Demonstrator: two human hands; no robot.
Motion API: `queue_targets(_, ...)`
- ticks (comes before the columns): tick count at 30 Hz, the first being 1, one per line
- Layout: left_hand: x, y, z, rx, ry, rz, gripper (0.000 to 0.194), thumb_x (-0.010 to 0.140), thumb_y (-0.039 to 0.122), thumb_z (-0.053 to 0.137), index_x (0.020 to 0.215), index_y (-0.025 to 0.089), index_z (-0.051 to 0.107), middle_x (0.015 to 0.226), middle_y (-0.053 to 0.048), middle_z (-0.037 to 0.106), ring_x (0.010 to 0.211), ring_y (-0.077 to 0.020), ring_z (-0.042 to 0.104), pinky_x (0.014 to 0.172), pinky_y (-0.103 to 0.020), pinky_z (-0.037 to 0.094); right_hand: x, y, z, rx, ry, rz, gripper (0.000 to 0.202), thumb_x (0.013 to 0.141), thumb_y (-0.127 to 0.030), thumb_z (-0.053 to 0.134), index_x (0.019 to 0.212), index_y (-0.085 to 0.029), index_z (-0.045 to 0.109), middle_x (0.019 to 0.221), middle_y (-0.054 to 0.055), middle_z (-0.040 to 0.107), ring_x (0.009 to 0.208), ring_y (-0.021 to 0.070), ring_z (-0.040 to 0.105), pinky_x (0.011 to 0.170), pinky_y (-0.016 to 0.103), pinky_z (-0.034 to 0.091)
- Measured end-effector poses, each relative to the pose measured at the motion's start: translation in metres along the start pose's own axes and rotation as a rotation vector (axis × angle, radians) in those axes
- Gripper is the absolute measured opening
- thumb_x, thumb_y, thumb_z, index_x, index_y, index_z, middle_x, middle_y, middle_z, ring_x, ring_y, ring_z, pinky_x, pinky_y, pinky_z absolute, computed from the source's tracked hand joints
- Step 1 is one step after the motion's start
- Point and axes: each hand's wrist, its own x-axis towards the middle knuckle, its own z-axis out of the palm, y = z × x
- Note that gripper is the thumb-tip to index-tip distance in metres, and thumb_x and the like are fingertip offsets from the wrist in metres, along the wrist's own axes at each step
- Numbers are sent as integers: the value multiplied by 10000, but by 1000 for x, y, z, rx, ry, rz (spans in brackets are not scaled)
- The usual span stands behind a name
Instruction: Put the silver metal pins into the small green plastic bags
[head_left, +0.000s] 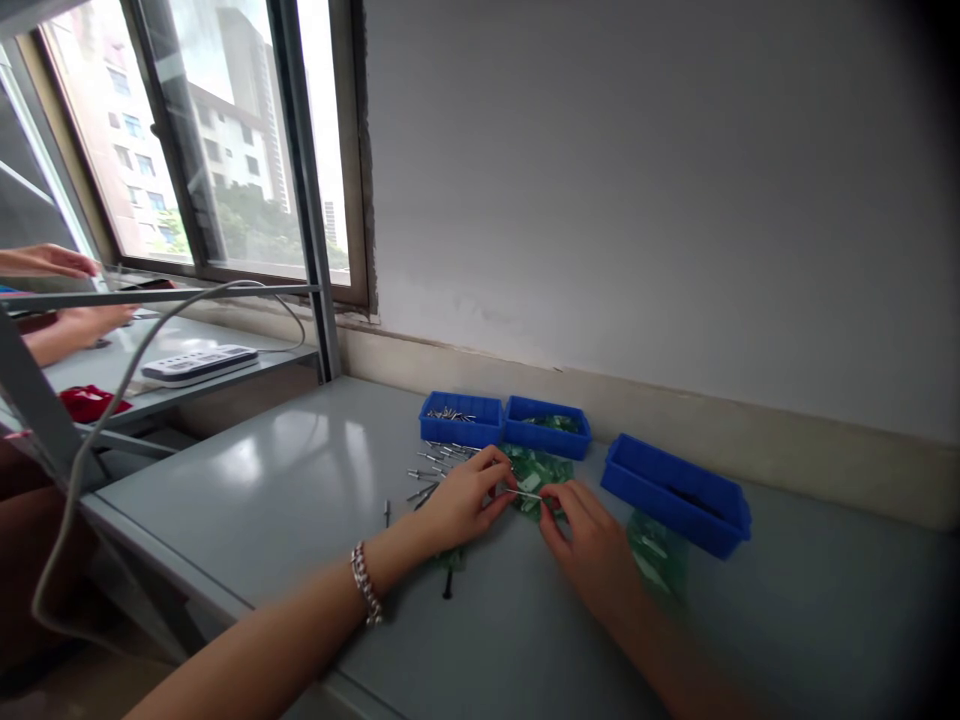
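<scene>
Between my two hands a thin, light-coloured rod (527, 494) is held roughly level. My left hand (477, 497), with a bracelet at the wrist, pinches its left end. The fingertips of my right hand (577, 520) close on its right end. Green plastic bags (541, 468) lie just behind the rod. Several metal rivet-like pins (429, 470) are spread on the grey table (300, 500) beyond my left hand. A black screw-like piece (448, 584) lies near my left forearm, beside a green scrap partly hidden under it.
Three blue bins (461, 418), (547, 426), (675, 495) stand near the wall. Another green bag (658, 555) lies right of my right hand. At the left are a metal frame, a cable, a power strip (200, 365) and another person's hands (56, 262).
</scene>
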Motion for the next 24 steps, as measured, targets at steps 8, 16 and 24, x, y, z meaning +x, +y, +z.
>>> queue_targets(8, 0, 2, -1, -6, 3, 13, 113, 811, 214, 426, 861, 158, 510, 964, -57, 460, 717, -103, 489, 672, -253, 431, -1, 0, 0, -23, -12, 7, 172, 838, -200, 350, 820, -171, 518, 755, 45, 535, 725, 162, 534, 595, 251, 415)
queue_targets(16, 0, 3, -2, -11, 8, 16, 122, 817, 226, 420, 865, 159, 510, 961, -57, 460, 707, -99, 481, 675, -256, 430, -3, 2, 4, -43, -30, 24, 182, 844, -210, 342, 826, -179, 520, 763, 48, 540, 732, 168, 537, 574, 246, 414)
queue_targets(24, 0, 4, -2, -15, 1, 14, 124, 823, 231, 418, 872, 159, 506, 965, -54, 456, 711, -96, 482, 674, -250, 430, -3, 2, 3, -22, -43, 30, 180, 845, -212, 344, 834, -177, 521, 775, 49, 539, 744, 171, 532, 578, 252, 413)
